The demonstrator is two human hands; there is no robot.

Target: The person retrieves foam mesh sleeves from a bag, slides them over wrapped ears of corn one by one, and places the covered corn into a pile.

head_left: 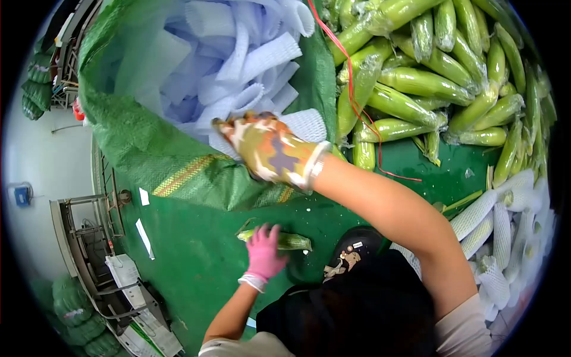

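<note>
My right hand (273,149), in a camouflage-patterned glove, reaches over the rim of a large green woven bag (202,172). It lies against the white foam net sleeves (270,56) heaped inside; its fingertips are blurred and partly hidden among them. My left hand (264,256), in a pink glove with a white cuff, is over a single long green vegetable (292,241) on the green floor. The left fingers are spread across that vegetable's middle, and whether they press on it I cannot tell.
Long green vegetables in clear film (425,83) are piled at upper right, with a red string (351,89) in front. Vegetables in white foam nets (502,232) lie at right. My shoe (354,250) is close by. Metal racks and white crates (125,273) stand at left.
</note>
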